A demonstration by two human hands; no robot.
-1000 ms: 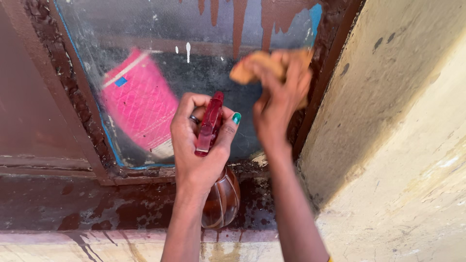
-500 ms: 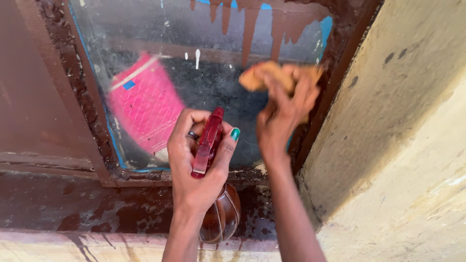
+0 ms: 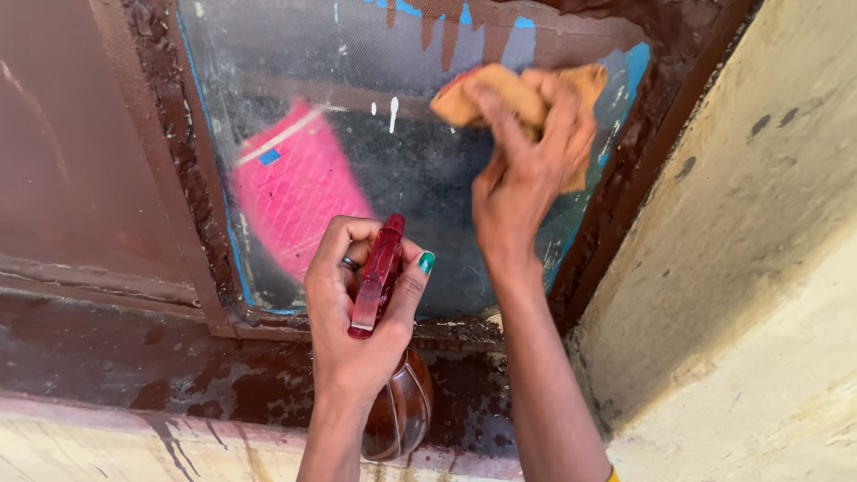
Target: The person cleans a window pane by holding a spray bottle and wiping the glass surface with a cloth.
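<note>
Risk no. 1 is the tan folded cleaning cloth [image 3: 527, 94] slipping out of the right hand [image 3: 527, 174]: fingers are bunched tight over it, pressing it vs the dirty window glass pane [image 3: 420, 170] near the pane's top right corner, w/ only part of the wad under the fingertips. A hard swipe toward the rough brown-painted window frame [image 3: 625, 205] could snag the loose corner on the crusted paint and pull it free, or scrape knuckles on that edge.

Left hand [image 3: 357, 312] is wrapped round the neck of the translucent red-brown plastic spray bottle [image 3: 397, 406], thumb w/ green nail on one side, ringed finger curled by the red trigger head [image 3: 375, 272]. Bottle hangs just in front of the pane's bottom edge, above the stained brown sill [image 3: 134, 357]; can't tell if its base touches the sill. Nozzle sits close to the right wrist, so a squeeze now would prob. wet the arm, not the glass, and a wet grip makes the bottle easier to drop.

Paint drips [image 3: 446, 36] run down from the pane's top edge; dried ones likely won't wipe off and could smear if softened. Pink mesh-patterned object [image 3: 299, 201] shows behind the glass at the left side, blurred, untouched. Cream plaster wall [image 3: 759, 268] flanks the frame on the right.
</note>
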